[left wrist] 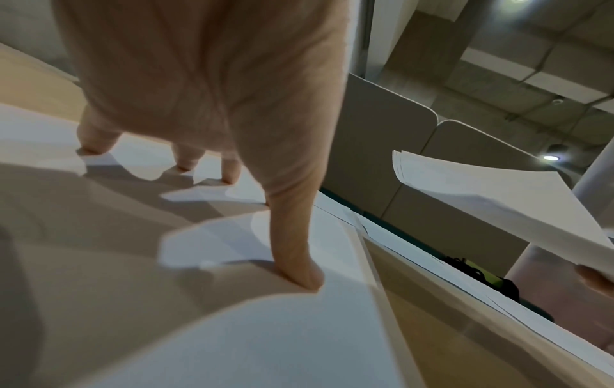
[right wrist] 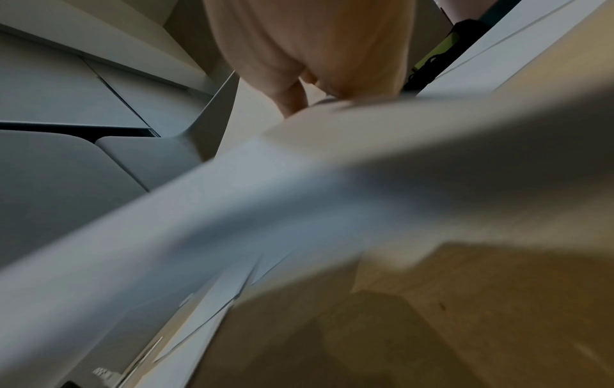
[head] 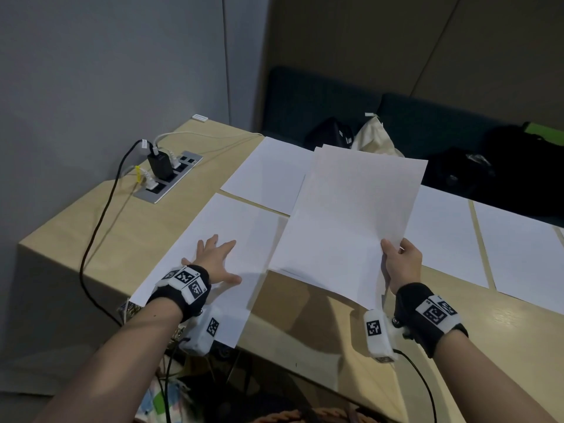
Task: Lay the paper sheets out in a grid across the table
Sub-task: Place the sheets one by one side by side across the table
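Note:
My left hand lies flat with spread fingers on a white sheet at the near left of the wooden table; in the left wrist view its fingertips press the same sheet. My right hand pinches the near right edge of a stack of white sheets held above the table, thumb on top. The stack hangs in the air in the left wrist view and fills the right wrist view as a blurred stack. More sheets lie flat: one far sheet and two right sheets.
A power strip with plugs and cables sits in the table's far left part. A black cable runs over the left edge. Dark bags and a cream bag rest on the bench behind. Bare wood shows at the near middle.

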`<state>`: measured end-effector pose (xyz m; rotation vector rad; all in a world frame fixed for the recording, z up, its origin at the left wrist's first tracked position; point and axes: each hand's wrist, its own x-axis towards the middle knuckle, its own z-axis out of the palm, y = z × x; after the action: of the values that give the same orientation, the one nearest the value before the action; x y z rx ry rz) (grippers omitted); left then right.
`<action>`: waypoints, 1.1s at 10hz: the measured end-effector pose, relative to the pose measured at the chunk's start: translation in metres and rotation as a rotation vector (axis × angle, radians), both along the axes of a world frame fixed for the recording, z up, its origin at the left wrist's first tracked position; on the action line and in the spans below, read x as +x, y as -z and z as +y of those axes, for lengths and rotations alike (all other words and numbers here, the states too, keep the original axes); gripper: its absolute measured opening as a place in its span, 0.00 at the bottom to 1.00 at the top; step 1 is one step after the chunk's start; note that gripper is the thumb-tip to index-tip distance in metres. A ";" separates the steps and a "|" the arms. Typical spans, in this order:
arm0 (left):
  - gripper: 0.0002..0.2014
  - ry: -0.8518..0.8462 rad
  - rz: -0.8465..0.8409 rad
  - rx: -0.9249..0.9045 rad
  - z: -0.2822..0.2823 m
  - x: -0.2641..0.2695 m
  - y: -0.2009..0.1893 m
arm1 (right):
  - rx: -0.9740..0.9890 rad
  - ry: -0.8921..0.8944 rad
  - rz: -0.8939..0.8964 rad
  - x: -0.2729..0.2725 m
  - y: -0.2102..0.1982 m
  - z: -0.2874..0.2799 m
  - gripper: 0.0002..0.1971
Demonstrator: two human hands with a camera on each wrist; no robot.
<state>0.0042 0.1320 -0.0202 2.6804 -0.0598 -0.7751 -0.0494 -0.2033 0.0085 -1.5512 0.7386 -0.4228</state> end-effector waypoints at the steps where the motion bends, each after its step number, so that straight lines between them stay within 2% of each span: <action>1: 0.47 0.004 0.003 -0.013 0.001 0.001 0.001 | 0.007 0.009 0.007 -0.003 0.002 0.000 0.07; 6: 0.47 -0.003 0.010 -0.029 0.005 0.005 0.001 | -0.043 0.036 0.043 -0.014 0.003 -0.008 0.14; 7: 0.47 -0.001 0.002 -0.032 0.003 0.002 0.000 | -0.050 0.031 0.042 -0.015 0.003 -0.008 0.13; 8: 0.47 -0.006 0.005 -0.035 0.002 0.001 -0.001 | -0.044 0.026 0.039 -0.016 0.003 -0.008 0.08; 10: 0.47 -0.010 0.001 -0.031 0.002 0.002 0.000 | -0.066 0.028 0.049 -0.016 0.002 -0.007 0.13; 11: 0.48 -0.015 0.003 -0.044 0.003 0.003 0.002 | -0.054 0.025 0.055 -0.015 0.005 -0.008 0.12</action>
<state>0.0072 0.1350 -0.0220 2.6354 -0.0546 -0.7646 -0.0639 -0.2110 0.0033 -1.6108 0.7955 -0.4225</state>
